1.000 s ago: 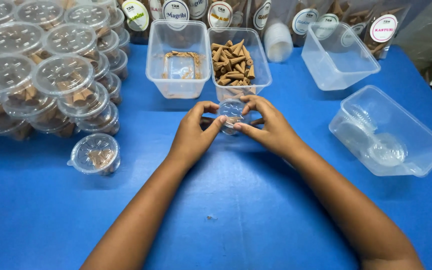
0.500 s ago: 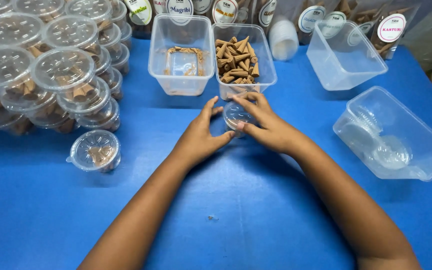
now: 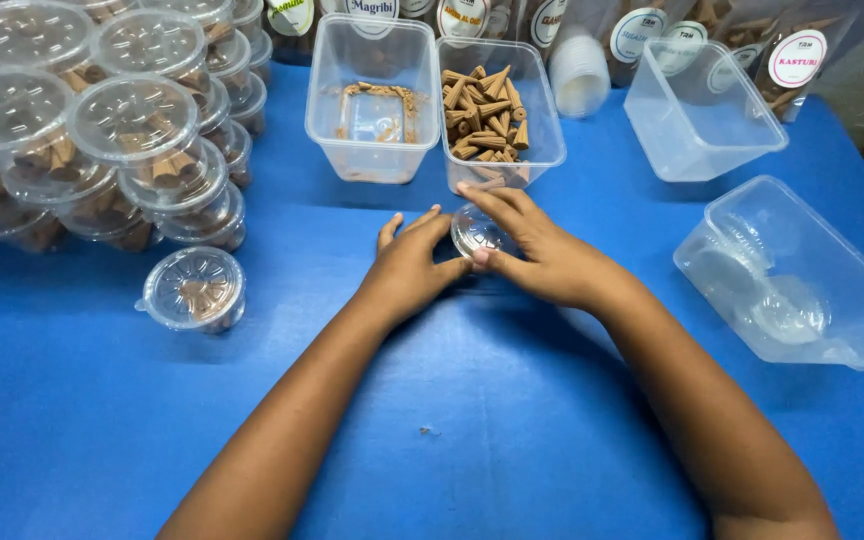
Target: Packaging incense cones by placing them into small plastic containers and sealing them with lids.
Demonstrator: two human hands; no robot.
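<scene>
Blue table (image 3: 472, 440) fills the near part of the scene, both forearms reaching in from the near edge. Left hand (image 3: 407, 268) lies on the table near centre, fingers stretched toward a small clear round cup (image 3: 478, 233), fingertips at its left side. Right hand (image 3: 537, 255) is cupped around the same cup from the right, thumb on the near rim, fingers curled over the far side. So both hands are closed in on the cup, which stands on the table between them; whether the lid is fully seated, cannot tell.

Left of the hands, one lidded cup (image 3: 193, 289) with brown cones inside stands alone. Near right, a clear rectangular tub (image 3: 857, 295) holds loose clear lids.

Further back on the left, a big stack of filled lidded cups (image 3: 102, 140) piled several layers high. Just beyond the hands, two clear tubs side by side: left tub (image 3: 372, 60) nearly empty with brown dust, right tub (image 3: 547, 130) with loose brown cones (image 3: 484, 115). Far right, an empty clear tub (image 3: 697, 110) sits tilted. A stack of white cups (image 3: 579, 80) stands between the tubs. Labelled pouches (image 3: 652, 30) line the far edge.
</scene>
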